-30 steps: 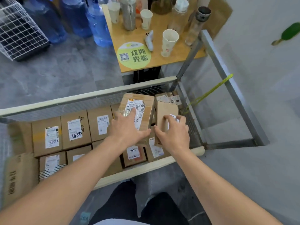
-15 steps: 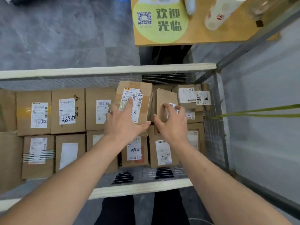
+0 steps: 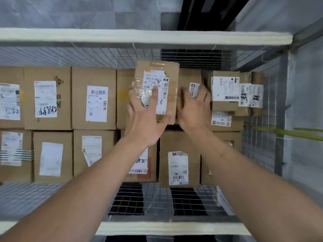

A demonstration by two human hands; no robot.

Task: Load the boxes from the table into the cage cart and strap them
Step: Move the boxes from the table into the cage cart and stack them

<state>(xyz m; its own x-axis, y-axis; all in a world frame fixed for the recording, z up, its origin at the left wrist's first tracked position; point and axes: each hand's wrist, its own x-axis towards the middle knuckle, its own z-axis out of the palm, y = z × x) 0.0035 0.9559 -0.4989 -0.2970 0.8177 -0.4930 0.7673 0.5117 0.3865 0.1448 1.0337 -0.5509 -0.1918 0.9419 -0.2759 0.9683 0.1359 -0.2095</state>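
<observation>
- The cage cart is seen from straight above, its pale padded top rails running along the far and near edges, wire mesh walls between them.
- Cardboard boxes fill the cart floor in two rows, each with a white shipping label facing up; a bare strip of mesh floor shows along the near edge.
- A taped box sits on top of the far row, a little right of the middle, tilted slightly and higher than its neighbours.
- The left hand lies flat on that taped box, fingers straight and spread across its label, thumb out along the near right corner.
- The right hand is just beside it, fingers loosely bent over a smaller box wedged against the taped one; whether it grips or only rests there I cannot tell.
- More small parcels are piled in the far right corner of the cart.
- A yellow-green strap stretches away from the right edge, outside the mesh.
</observation>
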